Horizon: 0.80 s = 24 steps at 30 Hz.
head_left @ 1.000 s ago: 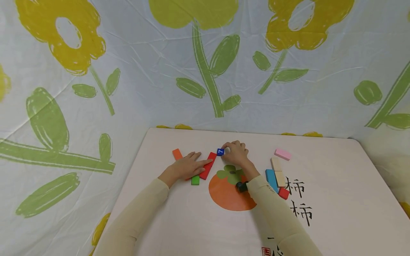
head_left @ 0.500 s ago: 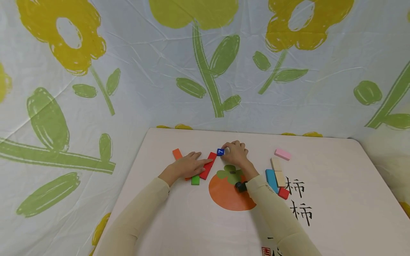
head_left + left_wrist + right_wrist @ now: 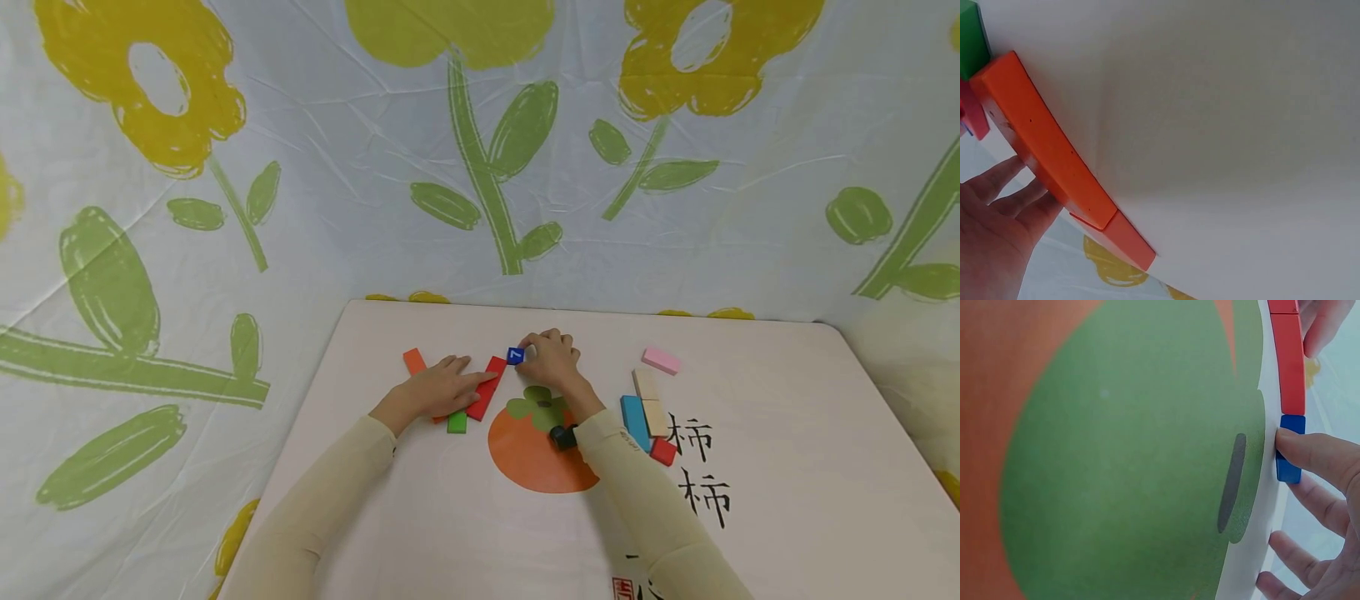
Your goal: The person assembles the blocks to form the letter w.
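My right hand [image 3: 553,360] pinches a small blue block marked 7 [image 3: 515,356] at the far middle of the table. The right wrist view has the thumb on one side of that blue block [image 3: 1289,470]; its end meets a row of red blocks [image 3: 1290,362]. My left hand [image 3: 437,392] lies with loosely extended fingers over the row, the index finger touching the red blocks [image 3: 491,383]. Orange blocks [image 3: 413,361] and a green block [image 3: 457,422] sit by it. In the left wrist view, its fingers [image 3: 1038,215] rest along an orange block [image 3: 1044,137].
To the right lie a pink block [image 3: 661,361], two beige blocks [image 3: 654,418] end to end, a light-blue block [image 3: 635,419] and a small red block [image 3: 663,451]. A black device [image 3: 562,437] sits at the right cuff. A flowered curtain [image 3: 300,208] hangs behind the table [image 3: 420,517].
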Tool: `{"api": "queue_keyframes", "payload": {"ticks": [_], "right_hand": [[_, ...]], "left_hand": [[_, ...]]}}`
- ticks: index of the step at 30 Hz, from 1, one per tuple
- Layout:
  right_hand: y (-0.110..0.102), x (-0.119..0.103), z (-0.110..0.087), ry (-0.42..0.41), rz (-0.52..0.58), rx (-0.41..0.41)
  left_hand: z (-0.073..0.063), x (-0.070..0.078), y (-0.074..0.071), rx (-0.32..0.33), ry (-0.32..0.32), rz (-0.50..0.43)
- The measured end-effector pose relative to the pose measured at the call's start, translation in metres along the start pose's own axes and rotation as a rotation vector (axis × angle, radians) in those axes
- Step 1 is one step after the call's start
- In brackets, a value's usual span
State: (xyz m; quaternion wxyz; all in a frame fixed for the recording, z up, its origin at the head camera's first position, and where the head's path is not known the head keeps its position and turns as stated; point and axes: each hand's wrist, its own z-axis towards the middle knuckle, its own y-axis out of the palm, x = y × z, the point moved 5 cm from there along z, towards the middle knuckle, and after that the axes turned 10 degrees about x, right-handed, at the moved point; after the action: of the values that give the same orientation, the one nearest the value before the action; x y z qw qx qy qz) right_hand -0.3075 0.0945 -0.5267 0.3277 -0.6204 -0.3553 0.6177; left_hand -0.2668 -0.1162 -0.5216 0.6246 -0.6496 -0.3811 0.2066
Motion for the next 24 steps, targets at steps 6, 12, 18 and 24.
{"api": "queue_keyframes", "payload": {"ticks": [6,12,18,24], "right_hand": [[0.0,0.002,0.001,0.007,-0.005,0.002],[-0.002,0.001,-0.001,0.017,-0.008,0.009],[-0.005,0.002,-0.003,0.017,0.0,0.0],[-0.014,0.003,-0.009,-0.014,0.042,-0.019]], "left_hand": [[0.0,0.001,-0.002,-0.004,-0.01,-0.031],[0.003,-0.001,0.002,-0.007,-0.019,-0.018],[0.006,-0.004,0.001,0.041,0.002,0.007],[0.014,-0.007,-0.006,0.094,-0.035,0.026]]}}
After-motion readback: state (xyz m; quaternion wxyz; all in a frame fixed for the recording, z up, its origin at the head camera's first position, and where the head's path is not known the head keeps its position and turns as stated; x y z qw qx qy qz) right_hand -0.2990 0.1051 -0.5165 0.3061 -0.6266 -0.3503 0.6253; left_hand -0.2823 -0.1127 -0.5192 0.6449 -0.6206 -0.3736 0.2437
